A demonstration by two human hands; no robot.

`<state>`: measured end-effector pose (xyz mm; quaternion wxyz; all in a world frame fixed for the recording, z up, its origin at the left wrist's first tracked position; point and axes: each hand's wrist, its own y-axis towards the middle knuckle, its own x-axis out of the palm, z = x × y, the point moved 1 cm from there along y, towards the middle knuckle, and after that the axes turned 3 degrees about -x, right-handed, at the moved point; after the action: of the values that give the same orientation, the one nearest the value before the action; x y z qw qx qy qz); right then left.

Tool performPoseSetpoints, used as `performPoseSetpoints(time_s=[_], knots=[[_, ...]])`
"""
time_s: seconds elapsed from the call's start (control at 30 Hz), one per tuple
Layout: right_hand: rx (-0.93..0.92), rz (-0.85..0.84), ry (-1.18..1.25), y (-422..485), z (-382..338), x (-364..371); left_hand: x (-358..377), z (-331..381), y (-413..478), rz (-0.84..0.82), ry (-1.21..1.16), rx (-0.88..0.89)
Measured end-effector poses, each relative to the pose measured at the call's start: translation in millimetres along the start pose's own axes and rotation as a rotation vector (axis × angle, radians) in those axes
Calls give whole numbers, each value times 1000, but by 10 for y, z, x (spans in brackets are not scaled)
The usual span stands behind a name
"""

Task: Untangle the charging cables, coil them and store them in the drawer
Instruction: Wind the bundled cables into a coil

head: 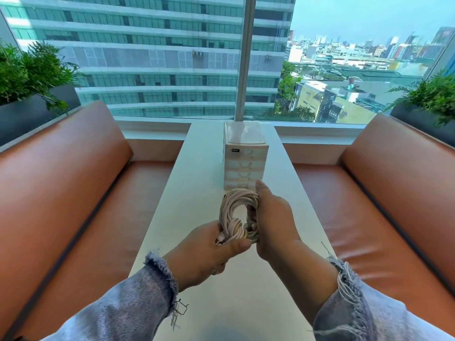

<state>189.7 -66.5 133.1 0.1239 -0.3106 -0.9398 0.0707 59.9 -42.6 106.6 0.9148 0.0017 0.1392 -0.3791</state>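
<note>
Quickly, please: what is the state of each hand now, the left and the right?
The left hand grips the lower end of the cable bundle.
The right hand holds the right side of the same bundle.

The cables (237, 215) at mid-frame look like smooth, pale matt plastic with a small metal plug tip. The table (204, 168) is a smooth white surface with a faint sheen. The benches (73, 180) on either side are glossy tan leather-like upholstery. The sleeves (138, 308) at the bottom are faded denim with frayed cuffs. The drawer unit (245, 156) looks like glossy white plastic.
</note>
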Motion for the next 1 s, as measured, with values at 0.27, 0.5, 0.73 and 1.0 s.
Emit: performPoseSetpoints(time_s=[0.27, 0.5, 0.73, 1.0], knots=[[-102, -160, -47, 38, 142, -34, -26, -105, -21, 164, 250, 60], [-106, -668, -279, -31, 205, -145, -55, -81, -56, 169, -35, 62], [-462, -546, -399, -64, 131, -94, -32, -72, -53, 157, -168, 62], [-178, -610, -353, -74, 255, -151, -66, 1, -59, 278, 0, 157]])
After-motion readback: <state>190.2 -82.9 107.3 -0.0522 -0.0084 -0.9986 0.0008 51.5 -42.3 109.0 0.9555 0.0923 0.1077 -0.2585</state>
